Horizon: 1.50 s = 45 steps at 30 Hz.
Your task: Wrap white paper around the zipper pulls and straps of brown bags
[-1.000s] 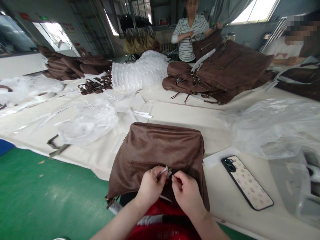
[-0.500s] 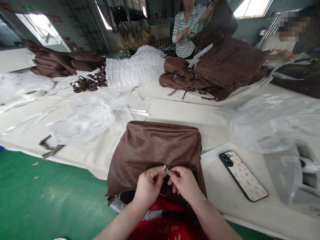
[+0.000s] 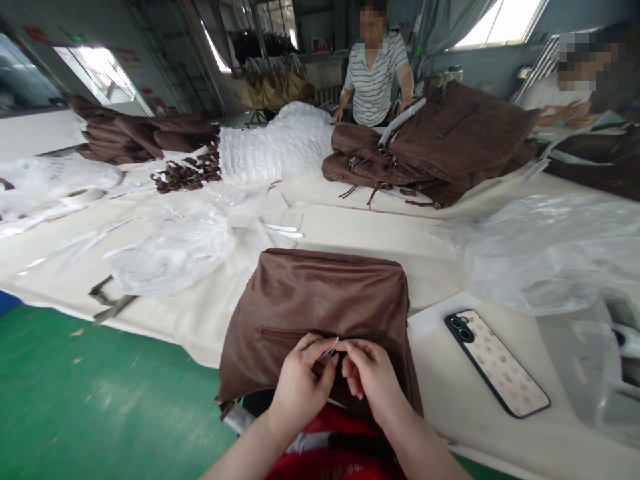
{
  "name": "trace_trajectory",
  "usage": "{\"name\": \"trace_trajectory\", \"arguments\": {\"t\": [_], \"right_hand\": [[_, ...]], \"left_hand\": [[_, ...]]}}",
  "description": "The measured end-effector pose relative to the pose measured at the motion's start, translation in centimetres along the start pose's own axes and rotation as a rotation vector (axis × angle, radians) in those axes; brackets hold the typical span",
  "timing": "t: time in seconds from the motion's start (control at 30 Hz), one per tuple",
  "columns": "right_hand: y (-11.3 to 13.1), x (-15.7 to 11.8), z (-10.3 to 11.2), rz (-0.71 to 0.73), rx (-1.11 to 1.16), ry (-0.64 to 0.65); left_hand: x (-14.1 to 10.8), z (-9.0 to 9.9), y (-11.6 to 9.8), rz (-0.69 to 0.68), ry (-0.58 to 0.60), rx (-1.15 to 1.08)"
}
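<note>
A brown leather bag [image 3: 330,287] lies at the near edge of the table, its lower part over my lap, with a zipper line across its front. My left hand [image 3: 305,377] pinches a small white strip [image 3: 329,351] above the right end of that zipper. Close beside it, my right hand [image 3: 367,373] has thumb and forefinger pressed together at the strip's tip; the zipper pull is hidden behind the fingers.
A phone [image 3: 497,363] lies right of the bag. Clear plastic [image 3: 175,250] is on the left, more plastic [image 3: 540,247] on the right. Stacked brown bags [image 3: 430,147] stand at the back, where a person in a striped shirt [image 3: 373,80] is. Another person sits far right.
The white strip has tilted and sits lower between my fingers. The person at the back has lowered the brown piece held up before. The whole view has shifted slightly.
</note>
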State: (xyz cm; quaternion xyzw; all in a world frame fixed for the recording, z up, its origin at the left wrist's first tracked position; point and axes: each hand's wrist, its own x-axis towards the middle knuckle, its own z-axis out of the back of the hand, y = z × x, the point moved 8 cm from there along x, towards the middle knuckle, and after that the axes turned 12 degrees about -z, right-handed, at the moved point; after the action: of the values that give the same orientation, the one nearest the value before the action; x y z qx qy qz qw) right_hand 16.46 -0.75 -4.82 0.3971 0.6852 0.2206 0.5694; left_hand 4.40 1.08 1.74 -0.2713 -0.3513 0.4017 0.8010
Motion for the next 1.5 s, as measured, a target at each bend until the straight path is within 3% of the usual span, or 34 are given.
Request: {"name": "trace_trajectory", "arguments": {"t": [0.13, 0.3, 0.4, 0.5, 0.63, 0.8, 1.07, 1.2, 1.37, 1.43, 1.5], "right_hand": [[-0.4, 0.0, 0.4, 0.038, 0.003, 0.008], [-0.7, -0.1, -0.3, 0.048, -0.176, 0.077], [-0.5, -0.1, -0.5, 0.044, -0.164, 0.07], [-0.4, -0.1, -0.4, 0.038, -0.115, 0.028], [-0.5, 0.0, -0.4, 0.03, -0.027, -0.006], [-0.5, -0.1, -0.5, 0.017, -0.013, 0.019], [-0.3, -0.4, -0.6, 0.02, 0.036, 0.058], [-0.4, -0.6, -0.4, 0.066, -0.043, 0.035], [-0.2, -0.2, -0.6, 0.124, -0.134, 0.007], [0.0, -0.3, -0.9, 0.132, -0.174, -0.027], [0.1, -0.7, -1.2, 0.12, -0.219, -0.032]], "left_hand": [[0.1, 0.0, 1.0, 0.124, 0.003, -0.091], [-0.7, -1.3, 2.7, 0.386, 0.01, -0.446], [-0.9, -1.3, 2.7, 0.399, -0.006, -0.459], [-0.5, -0.6, 1.7, 0.262, -0.006, -0.29], [-0.2, 0.3, -1.2, -0.095, 0.011, 0.11], [-1.8, -0.7, -2.9, -0.465, 0.133, 0.591], [-3.0, -1.3, -2.4, -0.579, 0.239, 0.708], [-2.5, -0.7, -2.7, -0.479, 0.174, 0.557], [-0.8, -0.4, -0.4, 0.078, 0.122, -0.092], [-0.4, -0.7, 0.3, 0.19, 0.129, -0.189], [-0.1, -0.6, 1.0, 0.201, 0.12, -0.169]]}}
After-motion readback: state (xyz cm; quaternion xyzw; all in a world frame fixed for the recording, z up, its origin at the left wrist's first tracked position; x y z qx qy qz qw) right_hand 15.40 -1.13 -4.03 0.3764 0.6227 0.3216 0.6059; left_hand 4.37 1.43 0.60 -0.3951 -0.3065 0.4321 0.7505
